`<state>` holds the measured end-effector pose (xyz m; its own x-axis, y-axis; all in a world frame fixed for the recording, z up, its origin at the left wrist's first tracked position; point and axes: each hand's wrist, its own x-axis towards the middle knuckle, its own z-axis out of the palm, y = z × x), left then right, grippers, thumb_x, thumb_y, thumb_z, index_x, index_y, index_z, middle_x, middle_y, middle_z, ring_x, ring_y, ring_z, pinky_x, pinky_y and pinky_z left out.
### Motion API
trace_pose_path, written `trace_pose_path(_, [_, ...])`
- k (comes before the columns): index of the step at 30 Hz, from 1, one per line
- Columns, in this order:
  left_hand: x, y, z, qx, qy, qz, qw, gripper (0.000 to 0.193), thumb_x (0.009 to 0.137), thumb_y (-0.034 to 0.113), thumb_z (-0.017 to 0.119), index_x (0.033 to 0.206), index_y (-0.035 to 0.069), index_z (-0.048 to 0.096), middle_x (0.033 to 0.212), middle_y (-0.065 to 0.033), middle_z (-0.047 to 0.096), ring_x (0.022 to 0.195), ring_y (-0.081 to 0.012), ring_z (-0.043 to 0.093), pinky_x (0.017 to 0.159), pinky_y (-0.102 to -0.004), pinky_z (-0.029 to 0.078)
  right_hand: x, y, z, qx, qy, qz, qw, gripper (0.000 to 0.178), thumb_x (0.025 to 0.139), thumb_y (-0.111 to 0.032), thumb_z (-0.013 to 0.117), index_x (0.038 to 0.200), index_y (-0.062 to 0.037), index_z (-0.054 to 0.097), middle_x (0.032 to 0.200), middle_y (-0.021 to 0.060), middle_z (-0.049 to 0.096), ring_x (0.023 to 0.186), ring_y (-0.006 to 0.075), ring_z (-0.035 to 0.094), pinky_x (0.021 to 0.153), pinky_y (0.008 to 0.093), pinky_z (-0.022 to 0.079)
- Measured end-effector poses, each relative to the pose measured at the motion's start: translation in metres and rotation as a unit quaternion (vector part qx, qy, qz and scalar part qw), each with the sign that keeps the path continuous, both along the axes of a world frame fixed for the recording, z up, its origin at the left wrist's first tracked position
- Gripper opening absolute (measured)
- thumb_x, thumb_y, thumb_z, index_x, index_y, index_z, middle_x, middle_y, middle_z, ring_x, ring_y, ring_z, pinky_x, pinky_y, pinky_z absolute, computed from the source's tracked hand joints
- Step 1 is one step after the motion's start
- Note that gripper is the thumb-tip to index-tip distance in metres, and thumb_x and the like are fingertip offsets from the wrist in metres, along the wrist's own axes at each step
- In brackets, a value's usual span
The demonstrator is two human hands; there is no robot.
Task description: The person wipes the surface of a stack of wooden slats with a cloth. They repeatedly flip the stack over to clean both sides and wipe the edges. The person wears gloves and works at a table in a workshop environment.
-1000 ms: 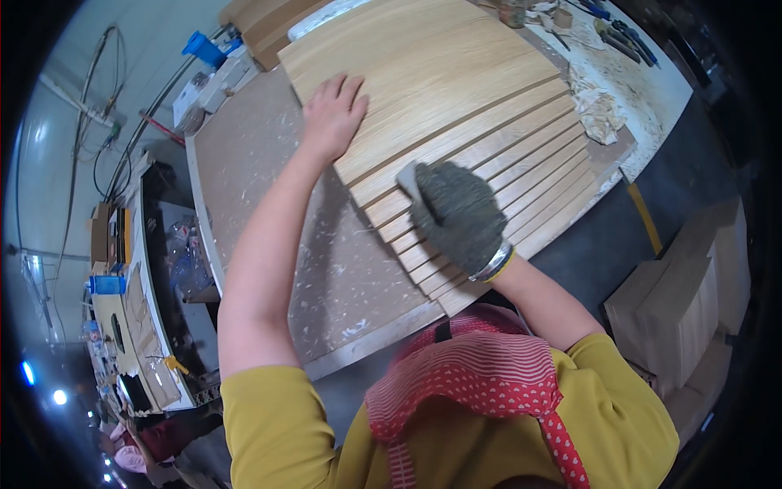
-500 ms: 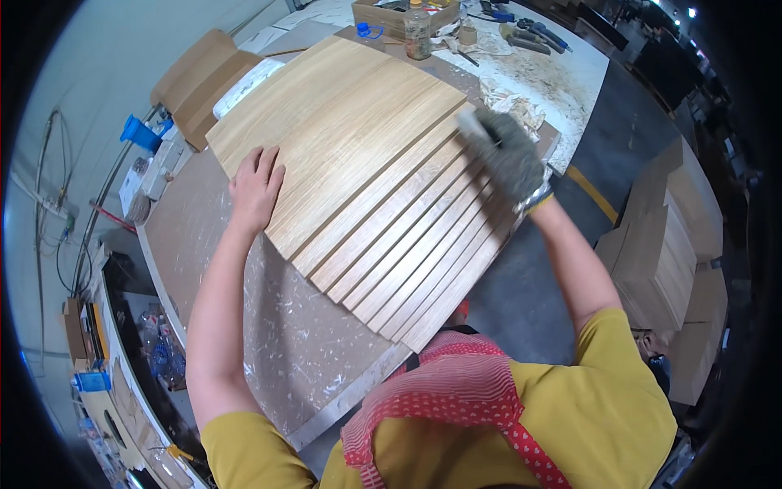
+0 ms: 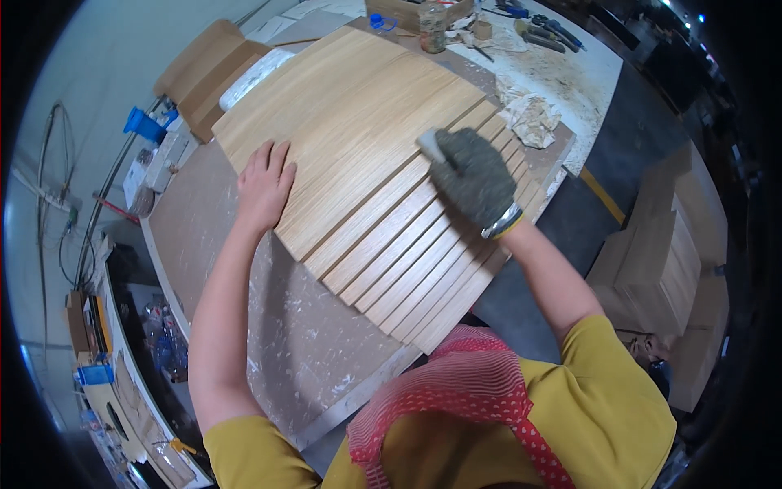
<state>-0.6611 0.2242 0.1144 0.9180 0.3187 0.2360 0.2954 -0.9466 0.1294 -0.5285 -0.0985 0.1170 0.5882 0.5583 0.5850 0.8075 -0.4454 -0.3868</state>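
Note:
Several pale wooden panels (image 3: 342,114) lie overlapped in a fan, the top one showing its full face and the others only narrow strips (image 3: 407,253) toward me. My bare left hand (image 3: 265,186) rests on the top panel's left edge, fingers stretched out flat. On my right hand (image 3: 472,175) is a dark grey-green work glove, closed round a small pale block (image 3: 429,147). The block is over the near edge of the top panel, and the glove covers part of the strips. Most of the block is hidden in the glove, so its exact kind cannot be told.
Beneath the panels is a scuffed brown worktable (image 3: 326,359). An open cardboard box (image 3: 204,77) and a plastic-wrapped bundle (image 3: 254,77) stand far left. Beyond are a bottle (image 3: 432,28), crumpled cloth (image 3: 533,118) and hand tools (image 3: 554,34). Cardboard boxes (image 3: 652,253) are stacked at right.
My right hand has swept left and slightly toward me with the pale block, from the strips' far right end to the top panel's near edge. My left hand stays on the panel.

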Motion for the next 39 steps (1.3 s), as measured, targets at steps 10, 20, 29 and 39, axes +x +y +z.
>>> trace_pose_path(10, [0.006, 0.006, -0.004, -0.036, 0.028, 0.000, 0.999, 0.054, 0.096, 0.048, 0.039, 0.142, 0.021, 0.042, 0.151, -0.0125, 0.032, 0.140, -0.0303, 0.028, 0.111, -0.0492, 0.021, -0.174, 0.083, 0.008, -0.073, 0.045, 0.227, 0.970, 0.044, 0.084, -0.028, 0.060, 0.118, 0.0002, 0.057, 0.105, 0.0188, 0.062, 0.091, 0.0323, 0.062, 0.079, 0.0438, 0.048])
trace_pose_path(20, [0.005, 0.006, -0.009, -0.035, 0.005, 0.003, 0.999, 0.053, 0.095, 0.048, 0.039, 0.141, 0.022, 0.044, 0.149, -0.0126, 0.035, 0.139, -0.0295, 0.030, 0.111, -0.0494, 0.022, -0.120, 0.003, 0.015, 0.055, 0.182, 0.137, 0.972, 0.039, 0.086, -0.028, 0.067, 0.117, -0.0047, 0.063, 0.092, 0.0129, 0.064, 0.082, 0.0260, 0.064, 0.073, 0.0341, 0.052])
trace_pose_path(29, [0.005, 0.007, -0.010, -0.013, 0.003, 0.002, 1.000, 0.052, 0.096, 0.049, 0.039, 0.141, 0.023, 0.043, 0.148, -0.0103, 0.037, 0.138, -0.0274, 0.032, 0.110, -0.0484, 0.025, -0.136, 0.077, 0.024, -0.065, -0.064, 0.219, 0.971, 0.037, 0.086, -0.026, 0.059, 0.118, -0.0078, 0.058, 0.101, 0.0136, 0.060, 0.092, 0.0300, 0.059, 0.080, 0.0423, 0.047])
trace_pose_path(39, [0.013, 0.004, -0.011, -0.022, 0.004, 0.002, 1.000, 0.053, 0.094, 0.049, 0.039, 0.141, 0.024, 0.044, 0.148, -0.0099, 0.038, 0.137, -0.0268, 0.033, 0.110, -0.0494, 0.025, -0.121, 0.068, 0.009, -0.019, -0.072, 0.217, 0.973, 0.043, 0.078, -0.024, 0.067, 0.116, -0.0051, 0.059, 0.096, 0.0136, 0.061, 0.089, 0.0314, 0.059, 0.078, 0.0435, 0.048])
